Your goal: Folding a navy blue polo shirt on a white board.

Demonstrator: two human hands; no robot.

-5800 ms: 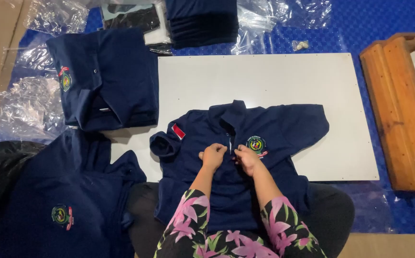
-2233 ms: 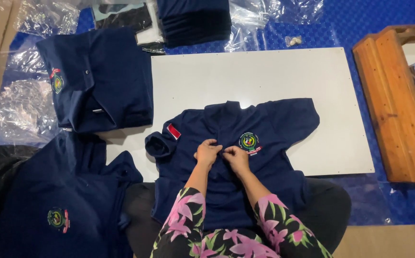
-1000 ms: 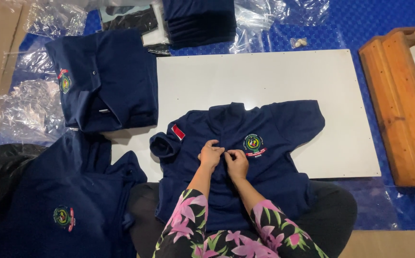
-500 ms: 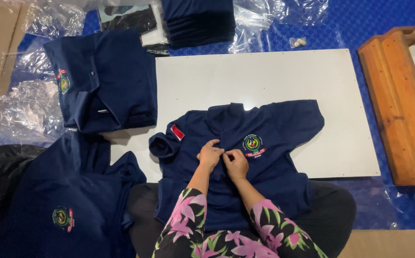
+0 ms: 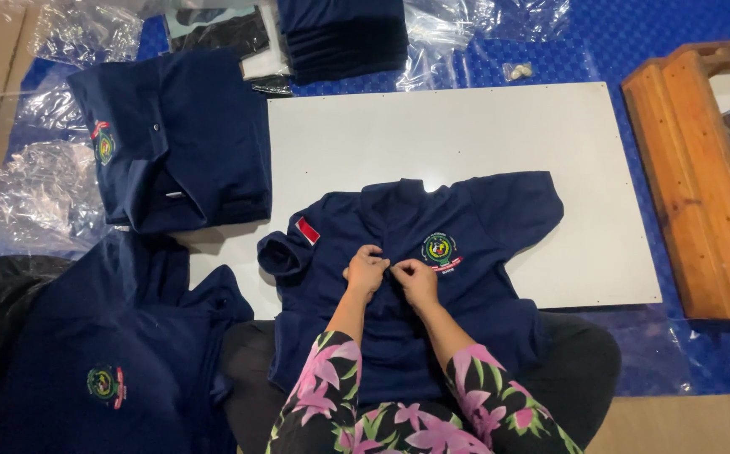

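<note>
Left hand [image 5: 366, 271] and right hand [image 5: 417, 281] side by side at frame centre, wrists bent, fingers pinched together on the placket of a navy shirt [image 5: 483, 303], spread on a white board [image 5: 466, 143].

A white rectangular board [image 5: 483, 143] lies on a blue patterned floor mat [image 5: 634, 50], and it carries a navy polo shirt [image 5: 474, 311] spread flat at its near edge. Left of the board, a folded stack of navy shirts [image 5: 180, 143] overlaps its left edge, and further left clear plastic bags [image 5: 37, 193] lie on the mat. Beyond the board's far edge sits another dark folded stack [image 5: 344, 34], and right of the board lies a wooden frame [image 5: 701, 185].
</note>
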